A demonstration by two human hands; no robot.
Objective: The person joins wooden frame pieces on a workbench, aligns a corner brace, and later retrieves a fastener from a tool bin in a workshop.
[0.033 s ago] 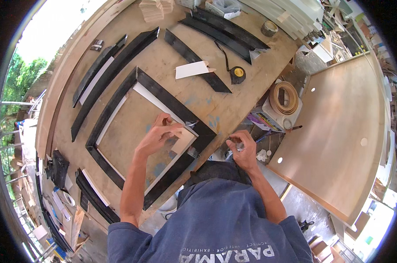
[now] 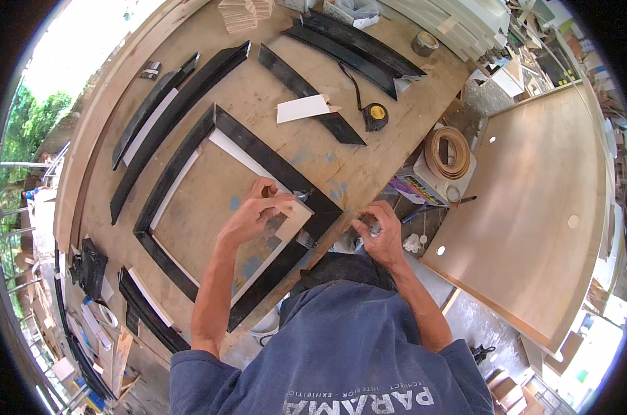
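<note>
A black mitred frame (image 2: 284,158) with white inner edges lies on the wooden worktable (image 2: 213,197). At its near right corner my left hand (image 2: 253,216) is closed, thumb and fingers on a small pale wooden block (image 2: 295,221) inside the corner. Shiny crumpled bits (image 2: 306,239) sit on the frame beside the block. My right hand (image 2: 383,235) hovers by the table edge, right of that corner. Its fingers are curled toward the thumb in a pinch; whatever is between the tips is too small to make out.
Loose black mouldings (image 2: 182,121) lie around the frame. A white offcut (image 2: 303,109) rests across another moulding, beside a tape measure (image 2: 376,116). Right of the table stand a coil of edge banding (image 2: 446,153) and a large wooden panel (image 2: 521,214) with round holes.
My right hand has shifted slightly left, toward the frame corner. The left hand stays at the corner with the wooden block, which has moved very slightly.
</note>
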